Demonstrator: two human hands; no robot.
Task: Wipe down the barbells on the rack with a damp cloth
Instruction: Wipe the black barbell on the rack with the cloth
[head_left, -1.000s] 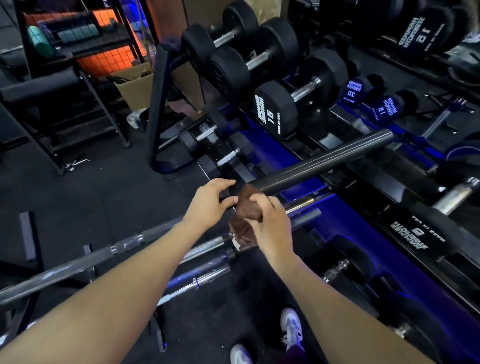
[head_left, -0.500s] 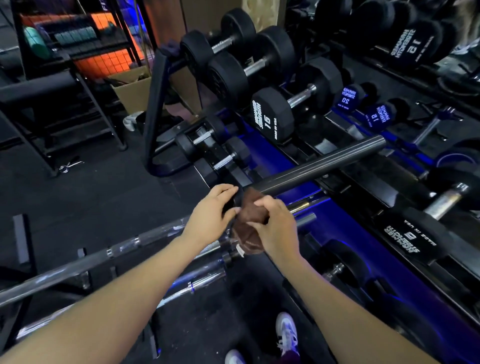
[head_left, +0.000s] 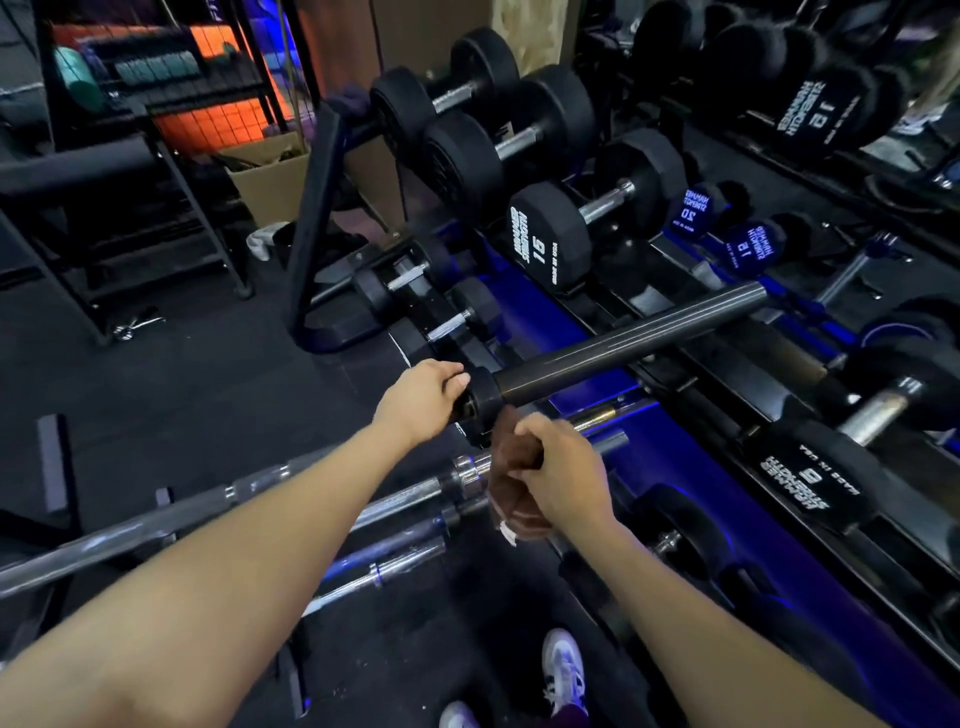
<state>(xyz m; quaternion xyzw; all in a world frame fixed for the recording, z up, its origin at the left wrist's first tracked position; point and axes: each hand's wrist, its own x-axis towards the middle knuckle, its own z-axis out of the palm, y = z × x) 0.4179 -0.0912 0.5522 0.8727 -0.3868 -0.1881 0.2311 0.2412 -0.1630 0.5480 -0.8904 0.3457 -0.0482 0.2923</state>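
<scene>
Barbell (head_left: 623, 338) beside cloth-gripping right hand (head_left: 563, 475)

Black dumbbells (head_left: 566, 218) fill the tiers ahead — one marked 15, smaller ones 20 and 15 beside it. A cardboard box (head_left: 272, 179) sits on the floor far left, by a wire shelf (head_left: 156, 78); white shoes (head_left: 563, 670) show below.

- A person's left hand (head_left: 423, 397) grips a barbell (head_left: 623, 340) beside its black collar.
- The right hand (head_left: 563, 480) clutches a bunched brown cloth (head_left: 511, 499) just below the collar.
- Dumbbells (head_left: 545, 234) line the rack (head_left: 311, 223) behind; more chrome bars (head_left: 395, 506) lie beneath.
</scene>
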